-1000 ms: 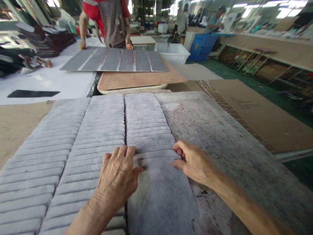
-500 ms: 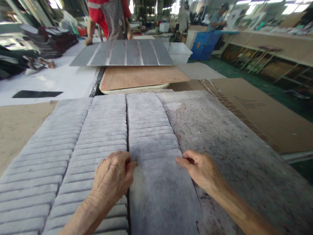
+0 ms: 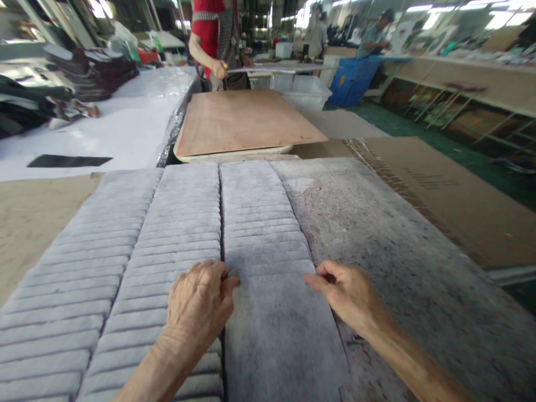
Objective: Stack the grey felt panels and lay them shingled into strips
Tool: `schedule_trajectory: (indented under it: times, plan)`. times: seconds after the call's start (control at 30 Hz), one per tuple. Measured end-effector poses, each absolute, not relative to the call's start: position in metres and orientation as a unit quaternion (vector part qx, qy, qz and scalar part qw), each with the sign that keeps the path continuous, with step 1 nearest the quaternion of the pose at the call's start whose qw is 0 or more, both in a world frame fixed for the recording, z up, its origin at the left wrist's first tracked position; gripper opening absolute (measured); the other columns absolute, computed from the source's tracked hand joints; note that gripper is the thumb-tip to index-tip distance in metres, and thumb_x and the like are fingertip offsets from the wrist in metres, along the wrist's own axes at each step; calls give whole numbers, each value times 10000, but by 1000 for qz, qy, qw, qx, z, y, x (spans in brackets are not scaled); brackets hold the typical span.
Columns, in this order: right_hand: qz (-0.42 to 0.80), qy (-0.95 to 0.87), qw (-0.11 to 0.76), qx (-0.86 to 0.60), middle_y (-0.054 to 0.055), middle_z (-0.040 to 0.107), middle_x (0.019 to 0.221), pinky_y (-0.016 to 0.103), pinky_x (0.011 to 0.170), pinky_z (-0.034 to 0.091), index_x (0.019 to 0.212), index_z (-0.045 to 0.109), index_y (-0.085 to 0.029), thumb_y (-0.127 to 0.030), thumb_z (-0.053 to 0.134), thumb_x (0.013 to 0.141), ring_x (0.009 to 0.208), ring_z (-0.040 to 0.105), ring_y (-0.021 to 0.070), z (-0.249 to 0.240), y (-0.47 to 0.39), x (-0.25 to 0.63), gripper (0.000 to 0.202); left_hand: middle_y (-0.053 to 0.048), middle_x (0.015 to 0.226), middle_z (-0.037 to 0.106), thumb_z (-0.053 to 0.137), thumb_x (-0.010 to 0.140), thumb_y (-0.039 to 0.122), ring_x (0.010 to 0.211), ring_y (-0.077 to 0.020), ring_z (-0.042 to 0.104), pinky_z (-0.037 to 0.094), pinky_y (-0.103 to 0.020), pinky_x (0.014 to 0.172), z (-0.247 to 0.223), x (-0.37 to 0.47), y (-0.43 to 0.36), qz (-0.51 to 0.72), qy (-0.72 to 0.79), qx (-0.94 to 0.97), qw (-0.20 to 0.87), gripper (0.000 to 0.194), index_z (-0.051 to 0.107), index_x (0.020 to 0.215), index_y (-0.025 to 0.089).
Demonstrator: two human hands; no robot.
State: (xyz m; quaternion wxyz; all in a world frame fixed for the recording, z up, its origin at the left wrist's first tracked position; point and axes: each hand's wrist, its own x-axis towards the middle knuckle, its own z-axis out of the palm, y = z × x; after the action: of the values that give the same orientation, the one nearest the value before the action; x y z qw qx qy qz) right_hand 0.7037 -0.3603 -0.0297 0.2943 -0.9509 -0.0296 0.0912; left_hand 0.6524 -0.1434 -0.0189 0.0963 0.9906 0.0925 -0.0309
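Observation:
A grey fuzzy fabric piece (image 3: 280,329) lies at the near end of the right-hand row of overlapping pieces. My left hand (image 3: 201,304) is closed in a pinch at the left side of its upper edge. At the opposite side, my right hand (image 3: 352,296) pinches the right side of that edge between thumb and fingers. Beyond the hands, the same row (image 3: 259,201) runs away from me in shingled layers. Two more rows of overlapping grey pieces, a middle row (image 3: 180,212) and a left row (image 3: 100,234), lie alongside, partly under my left forearm.
A speckled grey work surface (image 3: 397,268) extends to the right, beside flattened cardboard (image 3: 452,190). Ahead lies a wooden board (image 3: 247,123). Behind it, a co-worker in red (image 3: 209,33) holds a thin board (image 3: 285,69) seen edge-on. A white bin (image 3: 301,89) stands nearby.
The co-worker has moved to the right, and the striped grey board has gone from over the wooden board, tilting to edge-on. My hands keep their pinch on the fabric piece.

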Motion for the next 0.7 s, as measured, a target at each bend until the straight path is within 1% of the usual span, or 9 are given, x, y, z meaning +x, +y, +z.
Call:
schedule_trajectory:
  times: [0.1,0.17,0.23,0.3,0.33,0.4,0.47,0.57,0.7]
  plan:
    - [72,-56,272,-958,-56,449,400,212,395,298,523,530,-222,-343,501,726,377,430,107,-34,-360,702,238,-12,743,587,423,818,277,794,-194,558,362,-292,659,-20,651,-145,-29,92,991,94,180,511,677,208]
    - [14,-70,211,-975,-29,527,483,231,437,347,579,539,-215,-327,501,741,447,498,133,-37,-359,696,201,-24,747,588,424,817,267,784,-211,558,377,-314,664,-21,649,-147,-16,96,992,80,165,519,697,204]
    - [-81,-96,134,-983,24,606,639,271,521,412,715,569,-193,-287,498,759,601,572,185,-38,-355,688,125,-44,780,594,422,818,251,773,-224,556,396,-335,667,-23,645,-149,24,102,992,63,137,542,790,192]
    - [-179,-146,88,-969,92,634,861,317,654,456,917,571,-142,-249,467,791,800,587,228,-37,-349,677,194,-76,892,604,410,828,235,809,-230,554,417,-349,682,-27,639,-151,97,88,990,49,203,534,972,163]
    - [-213,-181,80,-957,121,616,983,335,730,457,1014,548,-115,-244,449,809,901,569,241,-37,-346,672,262,-97,985,597,403,834,225,871,-235,550,426,-358,716,-30,635,-151,140,66,987,44,269,500,1072,146]
    - [-240,-256,71,-934,149,515,1208,365,858,421,1171,472,-78,-262,428,828,1086,484,263,-40,-341,662,392,-133,1189,523,394,840,216,1054,-250,494,411,-393,841,-36,629,-151,205,5,979,24,394,400,1220,113]
    - [-234,-343,57,-908,149,413,1323,416,909,387,1253,409,-69,-339,433,825,1206,366,304,-47,-337,655,506,-153,1325,412,397,836,237,1209,-265,376,346,-428,956,-42,625,-150,220,-40,975,-4,489,315,1294,83]
    - [-214,-423,22,-880,153,383,1349,499,891,377,1290,384,-89,-459,432,807,1237,301,362,-61,-337,649,610,-181,1375,335,393,837,301,1276,-288,282,316,-460,994,-49,622,-147,199,-40,978,-38,581,241,1334,42]
    - [-207,-432,-1,-878,168,369,1354,537,888,357,1305,376,-98,-466,438,804,1242,284,379,-73,-340,650,625,-187,1382,318,379,850,370,1289,-293,254,314,-473,1000,-51,629,-147,193,-21,980,-47,629,199,1353,37]
